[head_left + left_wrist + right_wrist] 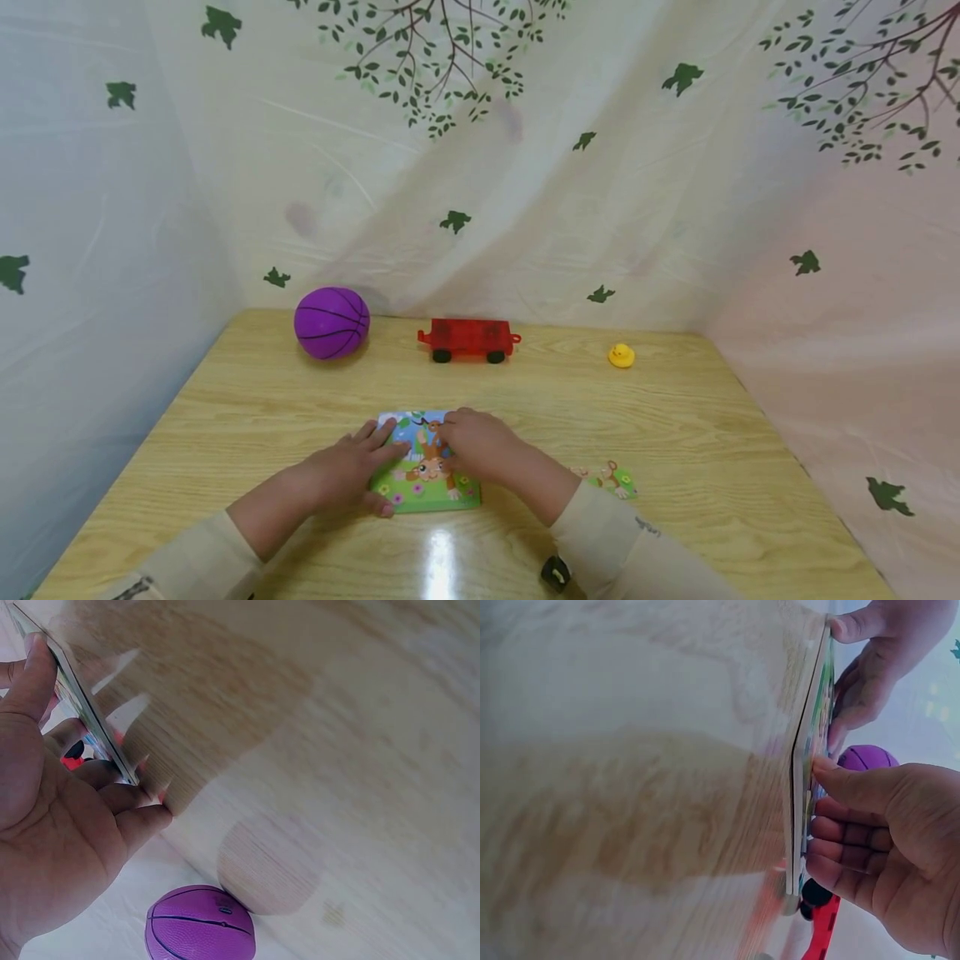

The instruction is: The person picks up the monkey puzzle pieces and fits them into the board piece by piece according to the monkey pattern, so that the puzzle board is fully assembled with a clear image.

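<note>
A picture puzzle [423,496] with a monkey on green and blue lies flat at the middle of the table; its board edge shows two thin layers in the right wrist view. My left hand [348,467] rests over its left side, fingers spread on the picture and thumb by the lower left corner. My right hand [480,446] presses its fingertips and thumb on the upper right part of the picture, fingers loosely bent. To the right, partly hidden behind my right forearm, lies a loose patterned puzzle piece [618,481] with flowers.
Along the back of the table [247,400] stand a purple ball [332,323], a red toy wagon [471,336] with black wheels and a yellow rubber duck [621,356]. A leaf-printed cloth [517,225] hangs behind the table and at both sides.
</note>
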Available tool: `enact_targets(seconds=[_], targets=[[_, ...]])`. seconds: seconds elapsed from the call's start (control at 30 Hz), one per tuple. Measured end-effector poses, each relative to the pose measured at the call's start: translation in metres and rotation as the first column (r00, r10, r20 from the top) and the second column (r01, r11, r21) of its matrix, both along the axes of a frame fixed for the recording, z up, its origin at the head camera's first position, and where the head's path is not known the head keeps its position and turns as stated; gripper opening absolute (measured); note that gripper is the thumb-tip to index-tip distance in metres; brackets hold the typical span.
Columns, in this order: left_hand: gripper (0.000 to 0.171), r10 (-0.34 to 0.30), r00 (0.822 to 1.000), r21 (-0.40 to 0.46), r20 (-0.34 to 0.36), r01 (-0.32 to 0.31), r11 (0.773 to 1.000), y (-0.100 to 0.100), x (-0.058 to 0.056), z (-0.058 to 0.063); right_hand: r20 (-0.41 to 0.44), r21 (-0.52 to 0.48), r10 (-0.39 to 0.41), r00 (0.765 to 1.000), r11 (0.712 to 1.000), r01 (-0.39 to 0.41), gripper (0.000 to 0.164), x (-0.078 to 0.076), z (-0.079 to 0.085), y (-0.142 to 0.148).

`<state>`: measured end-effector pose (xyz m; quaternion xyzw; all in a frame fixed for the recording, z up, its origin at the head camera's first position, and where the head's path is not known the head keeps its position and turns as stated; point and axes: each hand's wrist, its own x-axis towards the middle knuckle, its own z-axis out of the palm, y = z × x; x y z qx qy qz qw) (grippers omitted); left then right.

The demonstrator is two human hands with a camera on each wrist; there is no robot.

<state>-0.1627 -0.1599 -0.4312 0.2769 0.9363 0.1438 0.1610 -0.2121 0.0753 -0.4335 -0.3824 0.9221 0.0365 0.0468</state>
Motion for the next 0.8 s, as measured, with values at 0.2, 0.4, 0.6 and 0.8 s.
enact_targets(seconds=[0.2,0.4,0.6,0.8], targets=[[0.089,-0.007,1.0,0.002,-0.01,0.007,1.0,-0.001,0.0,-0.001,-0.045,-0.003,0.024,0.999,1.0,-0.025,0.02,0.002,-0.001,-0.001],[0.089,-0.01,1.0,0.007,-0.019,0.01,1.0,0.0,0.0,0.0,-0.148,0.01,0.125,0.981,0.992,-0.125,0.015,0.006,-0.002,0.004],[0.089,-0.005,1.0,0.012,-0.014,0.005,1.0,0.001,0.001,0.001,-0.155,0.062,0.201,0.967,0.979,-0.194,0.03,0.017,0.002,0.017],[0.096,0.039,0.999,0.015,0.011,-0.039,0.999,0.002,0.001,0.0,-0.054,0.172,0.146,0.988,0.976,-0.134,0.062,0.027,0.006,0.021]])
